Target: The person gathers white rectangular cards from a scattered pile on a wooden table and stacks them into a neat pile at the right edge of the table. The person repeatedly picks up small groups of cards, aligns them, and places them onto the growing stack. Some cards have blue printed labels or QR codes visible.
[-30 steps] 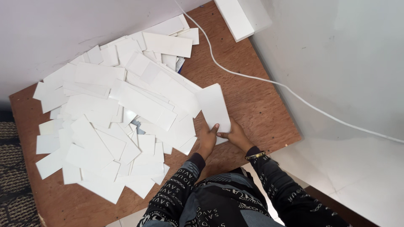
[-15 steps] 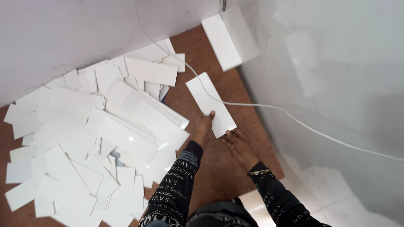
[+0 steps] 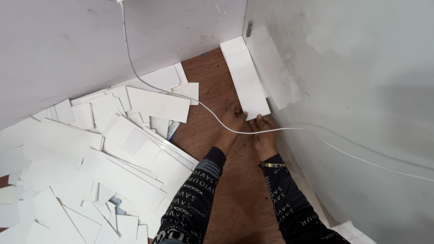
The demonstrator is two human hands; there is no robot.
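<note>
**Both hands on white strip at wall corner**

Left hand (image 3: 233,118) & right hand (image 3: 264,135) meet at near end of a long white strip (image 3: 244,77), which lies flat on the brown wood floor (image 3: 212,131) along the right wall (image 3: 352,90), far end in the corner. Fingers of both hands closed on strip's near edge, left at its left corner, right just under it. White cable (image 3: 181,97) runs over both hands. Big pile of white cards (image 3: 113,162) to the left, apart from strip.
</note>
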